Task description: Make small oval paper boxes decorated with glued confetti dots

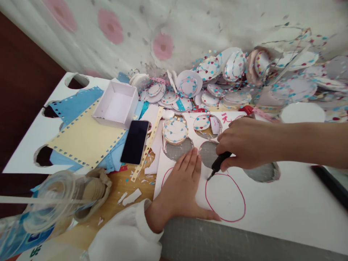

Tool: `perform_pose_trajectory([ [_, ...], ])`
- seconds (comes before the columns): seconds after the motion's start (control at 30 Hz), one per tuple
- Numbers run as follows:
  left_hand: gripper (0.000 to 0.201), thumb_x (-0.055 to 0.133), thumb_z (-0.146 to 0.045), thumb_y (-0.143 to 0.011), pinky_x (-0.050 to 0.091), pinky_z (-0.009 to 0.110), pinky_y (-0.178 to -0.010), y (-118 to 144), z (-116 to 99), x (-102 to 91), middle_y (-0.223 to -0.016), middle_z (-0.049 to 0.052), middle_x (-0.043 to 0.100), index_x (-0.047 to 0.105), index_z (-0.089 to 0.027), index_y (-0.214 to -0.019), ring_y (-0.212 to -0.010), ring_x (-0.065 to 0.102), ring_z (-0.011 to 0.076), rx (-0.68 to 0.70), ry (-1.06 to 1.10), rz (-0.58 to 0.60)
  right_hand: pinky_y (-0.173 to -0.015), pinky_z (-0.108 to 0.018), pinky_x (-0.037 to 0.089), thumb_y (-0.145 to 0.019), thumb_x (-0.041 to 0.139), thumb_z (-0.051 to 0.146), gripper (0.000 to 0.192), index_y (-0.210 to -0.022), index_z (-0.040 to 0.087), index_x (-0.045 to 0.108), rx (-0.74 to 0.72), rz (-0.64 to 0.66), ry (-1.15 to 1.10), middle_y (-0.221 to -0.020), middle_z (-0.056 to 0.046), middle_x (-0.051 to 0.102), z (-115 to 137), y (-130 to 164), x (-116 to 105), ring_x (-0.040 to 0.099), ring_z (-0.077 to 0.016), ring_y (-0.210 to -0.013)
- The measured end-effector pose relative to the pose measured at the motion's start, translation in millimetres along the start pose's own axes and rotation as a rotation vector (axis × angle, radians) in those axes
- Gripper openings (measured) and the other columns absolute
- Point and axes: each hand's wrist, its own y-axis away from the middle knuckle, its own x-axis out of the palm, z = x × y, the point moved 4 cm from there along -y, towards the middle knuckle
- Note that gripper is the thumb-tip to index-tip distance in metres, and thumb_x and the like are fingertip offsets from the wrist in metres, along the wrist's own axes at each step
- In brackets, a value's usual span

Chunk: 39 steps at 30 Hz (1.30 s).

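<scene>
My left hand (182, 188) lies flat on a white sheet of card (285, 217), fingers pointing away and thumb stretched to the right. Its thumb tip touches the lower edge of a circle drawn in red (227, 197). In my right hand (231, 141) is a black craft knife (220, 162), gripped near its tip. The blade points down at the upper left of the red line. Several round holes are cut in the card above, and a grey cutting mat (212, 237) shows through them and along the front. Part of another red outline shows beside my left hand.
Decorated paper discs (187, 85) are heaped along the curtain (130, 40). To the left are a white box (116, 101), a phone (135, 141), yellow paper (87, 134) and a plastic cup (51, 203). Paper scraps (132, 196) litter the wooden table. A dark bar (330, 185) lies at right.
</scene>
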Motion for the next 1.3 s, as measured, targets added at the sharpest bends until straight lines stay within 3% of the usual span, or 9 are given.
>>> perform_pose_trajectory([
  [0.1, 0.133, 0.043, -0.091, -0.062, 0.007, 0.047, -0.122, 0, 0, -0.4, -0.158, 0.027, 0.0, 0.011, 0.005, -0.148, -0.148, -0.003, 0.0337, 0.002, -0.002, 0.0, -0.051, -0.03, 0.029, -0.081, 0.062, 0.054, 0.03, -0.076, 0.028, 0.075, -0.005, 0.141, 0.044, -0.066, -0.004, 0.071, -1, 0, 2, 0.065, -0.0255, -0.06],
  [0.23, 0.132, 0.047, -0.09, -0.062, 0.006, 0.045, -0.122, 0, 0, -0.8, -0.158, 0.027, -0.001, 0.012, 0.005, -0.148, -0.149, -0.003, 0.0332, -0.001, -0.008, 0.0, -0.051, -0.03, 0.027, -0.083, 0.058, 0.056, 0.033, -0.076, 0.027, 0.074, 0.046, 0.178, 0.022, -0.066, -0.004, 0.071, -2, 3, 0, 0.066, -0.026, -0.061],
  [0.53, 0.13, 0.041, -0.091, -0.064, 0.01, 0.049, -0.121, 1, 0, -1.6, -0.158, 0.027, 0.0, 0.008, 0.001, -0.15, -0.148, -0.002, 0.0342, 0.012, 0.029, -0.02, -0.052, -0.033, 0.019, -0.092, 0.052, 0.04, 0.032, -0.077, 0.02, 0.072, -0.007, -0.011, 0.023, -0.062, -0.006, 0.069, 2, 28, 5, 0.06, -0.0216, -0.054],
  [0.73, 0.129, 0.04, -0.091, -0.064, 0.011, 0.049, -0.121, 1, 0, -2.2, -0.158, 0.027, 0.001, 0.01, 0.002, -0.149, -0.149, -0.001, 0.0336, 0.014, 0.021, -0.027, -0.052, -0.033, 0.016, -0.091, 0.053, 0.039, 0.028, -0.08, 0.021, 0.071, 0.042, -0.006, 0.059, -0.063, -0.009, 0.069, 4, 39, 15, 0.062, -0.0243, -0.055],
  [0.93, 0.13, 0.04, -0.091, -0.064, 0.012, 0.048, -0.121, 1, 0, -2.1, -0.158, 0.026, 0.001, 0.01, 0.001, -0.15, -0.149, 0.0, 0.0337, 0.004, 0.018, -0.02, -0.05, -0.032, 0.012, -0.093, 0.048, 0.038, 0.03, -0.076, 0.024, 0.067, 0.137, 0.0, -0.067, -0.059, -0.005, 0.069, 8, 50, 25, 0.06, -0.0226, -0.049],
  [1.13, 0.13, 0.04, -0.091, -0.064, 0.011, 0.049, -0.121, 1, 1, -1.3, -0.158, 0.026, 0.001, 0.009, 0.001, -0.15, -0.148, -0.001, 0.0336, 0.015, 0.017, -0.026, -0.049, -0.033, 0.024, -0.094, 0.044, 0.039, 0.032, -0.074, 0.024, 0.064, 0.246, 0.009, -0.113, -0.064, -0.007, 0.07, 11, 60, 31, 0.066, -0.0278, -0.054],
  [1.3, 0.131, 0.044, -0.091, -0.062, 0.012, 0.049, -0.121, 2, 2, -0.8, -0.158, 0.026, 0.0, 0.009, 0.0, -0.15, -0.148, -0.001, 0.0339, 0.017, 0.031, -0.034, -0.051, -0.038, 0.042, -0.096, 0.038, 0.039, 0.036, -0.085, 0.027, 0.07, 0.4, 0.078, -0.246, -0.063, -0.009, 0.071, 0, 86, 61, 0.07, -0.0303, -0.059],
])
